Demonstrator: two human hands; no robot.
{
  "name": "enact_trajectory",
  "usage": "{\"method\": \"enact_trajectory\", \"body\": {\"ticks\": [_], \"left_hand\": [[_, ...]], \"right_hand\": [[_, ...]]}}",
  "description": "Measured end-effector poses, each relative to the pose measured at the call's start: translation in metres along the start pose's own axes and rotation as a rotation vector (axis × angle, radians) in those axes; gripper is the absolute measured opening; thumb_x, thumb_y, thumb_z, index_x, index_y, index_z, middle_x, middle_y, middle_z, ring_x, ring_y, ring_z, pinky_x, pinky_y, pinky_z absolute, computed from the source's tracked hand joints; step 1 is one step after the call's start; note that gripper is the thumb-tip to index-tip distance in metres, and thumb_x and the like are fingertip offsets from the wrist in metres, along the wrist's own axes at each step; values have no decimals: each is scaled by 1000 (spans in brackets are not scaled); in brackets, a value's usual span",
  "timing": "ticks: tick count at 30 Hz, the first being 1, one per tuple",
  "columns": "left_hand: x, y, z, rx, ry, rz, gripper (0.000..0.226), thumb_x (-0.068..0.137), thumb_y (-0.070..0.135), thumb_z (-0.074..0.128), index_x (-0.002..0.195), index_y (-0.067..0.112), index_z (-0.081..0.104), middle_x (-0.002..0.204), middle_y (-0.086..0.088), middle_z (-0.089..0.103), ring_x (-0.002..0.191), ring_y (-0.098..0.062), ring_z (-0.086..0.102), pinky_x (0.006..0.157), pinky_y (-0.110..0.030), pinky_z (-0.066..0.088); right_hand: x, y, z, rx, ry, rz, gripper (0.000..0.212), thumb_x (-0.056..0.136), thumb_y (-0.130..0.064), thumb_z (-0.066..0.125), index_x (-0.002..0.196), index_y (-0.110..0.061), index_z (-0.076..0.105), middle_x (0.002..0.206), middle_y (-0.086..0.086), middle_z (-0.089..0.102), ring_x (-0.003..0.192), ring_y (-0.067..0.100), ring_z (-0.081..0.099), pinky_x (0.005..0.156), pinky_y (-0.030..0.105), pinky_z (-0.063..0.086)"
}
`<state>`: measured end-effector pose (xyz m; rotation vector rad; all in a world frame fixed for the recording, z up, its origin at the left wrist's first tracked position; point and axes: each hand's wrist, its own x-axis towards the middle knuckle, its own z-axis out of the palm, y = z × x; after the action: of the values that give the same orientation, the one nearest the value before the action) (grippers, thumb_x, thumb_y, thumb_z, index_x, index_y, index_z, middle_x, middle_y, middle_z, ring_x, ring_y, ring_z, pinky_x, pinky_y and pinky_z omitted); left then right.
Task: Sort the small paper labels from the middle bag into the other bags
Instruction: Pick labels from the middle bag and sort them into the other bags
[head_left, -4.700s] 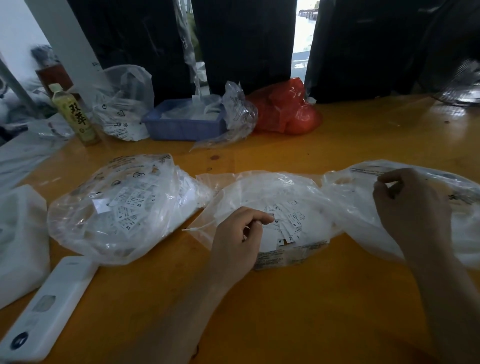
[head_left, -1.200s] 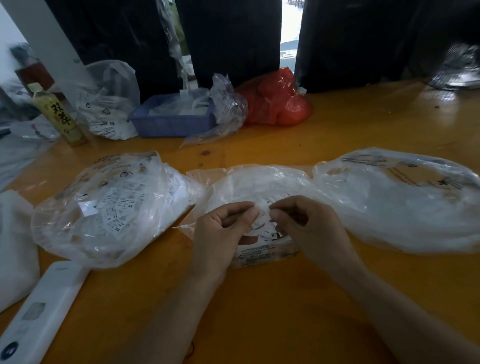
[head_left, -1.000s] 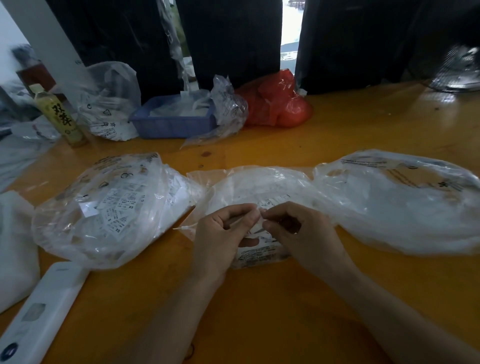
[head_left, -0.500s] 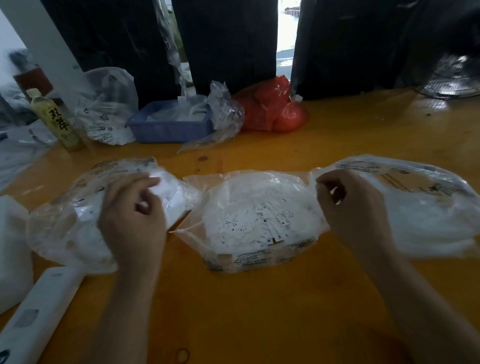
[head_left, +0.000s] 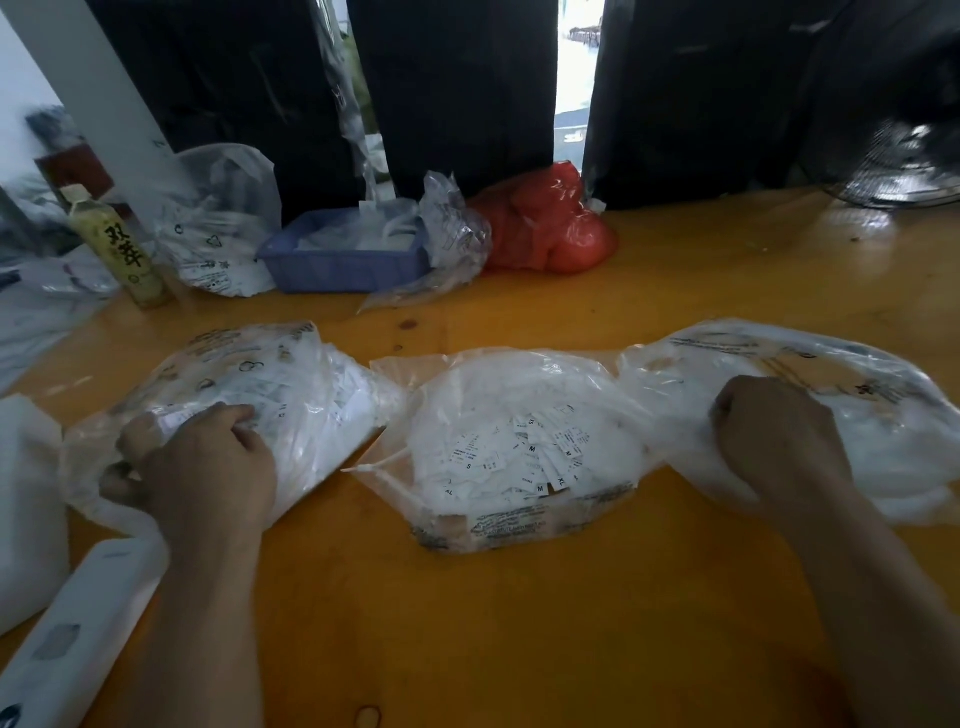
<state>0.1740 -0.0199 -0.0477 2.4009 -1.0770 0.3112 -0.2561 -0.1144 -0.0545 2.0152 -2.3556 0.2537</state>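
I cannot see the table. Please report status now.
Left hand in left bag, right hand in right bag. Labels remain in middle bag. Nothing in the way.

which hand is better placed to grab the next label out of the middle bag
Probably the left hand: it lies nearer the middle bag and its open mouth. The right hand is at the right bag, farther off.

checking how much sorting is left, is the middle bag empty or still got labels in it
Not empty: a pile of small paper labels still lies inside the middle bag, size letters showing. Neither hand is on it.
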Motion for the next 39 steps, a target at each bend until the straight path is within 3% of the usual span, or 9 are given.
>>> {"method": "enact_trajectory", "body": {"ticks": [5,8,11,14,20,25,29,34,39], "left_hand": [[-10,13,-5,-111,190,83,30,101,13,53,122,15,75,130,-13,72,139,-40,37,107,-59,29],[-21,33,-6,-279,301,256,26,102,10,54,117,11,75,120,-14,74,125,-39,52,102,-52,36],[-48,63,-5,-634,197,484,21,103,3,56,114,8,73,112,-8,74,107,-19,66,93,-42,53],[-85,91,-9,-916,-203,517,20,106,22,56,123,24,66,116,15,70,104,6,65,87,-14,55],[-117,109,10,-1085,-852,330,51,87,80,52,136,62,51,125,41,62,114,13,64,83,-2,48],[-116,110,20,-1256,-788,143,12,100,44,69,104,44,80,107,12,80,103,-2,73,83,-17,57],[-114,108,22,-1227,-774,68,13,100,35,70,99,37,82,104,9,80,101,-7,75,92,-34,62],[-119,109,20,-1155,-738,111,11,100,35,70,98,40,80,97,12,80,93,-6,76,81,-24,63],[-119,110,20,-1230,-741,37,14,99,28,72,90,32,82,96,4,81,94,-11,77,78,-24,63]], "right_hand": [[-7,-6,-9,220,293,-65,36,104,-21,49,72,-12,63,64,1,56,57,19,48,56,31,36],[-21,-25,-16,504,388,-171,24,104,-24,54,92,-13,71,78,-4,63,68,16,56,62,28,41],[-41,-50,-21,925,150,-248,14,99,-30,61,100,-21,72,77,-14,68,65,3,59,60,19,44],[-61,-67,-21,1252,-222,-311,23,91,-39,61,99,-22,74,77,-3,71,61,18,53,57,34,43],[-75,-82,-8,1226,-415,-493,24,100,-32,55,85,-21,70,64,-8,63,53,10,49,51,24,41],[-77,-85,-5,1241,-488,-499,36,98,-45,50,76,-24,69,64,-1,62,54,13,50,54,28,42],[-77,-87,-2,1177,-312,-473,42,98,-58,42,90,-27,68,68,-6,62,56,14,54,53,30,44],[-75,-88,3,956,-176,-463,8,98,-41,61,98,-35,65,87,-25,64,72,1,61,59,12,47],[-74,-88,5,926,-156,-450,11,98,-37,62,90,-31,67,75,-22,66,63,-6,58,52,9,42]]}}
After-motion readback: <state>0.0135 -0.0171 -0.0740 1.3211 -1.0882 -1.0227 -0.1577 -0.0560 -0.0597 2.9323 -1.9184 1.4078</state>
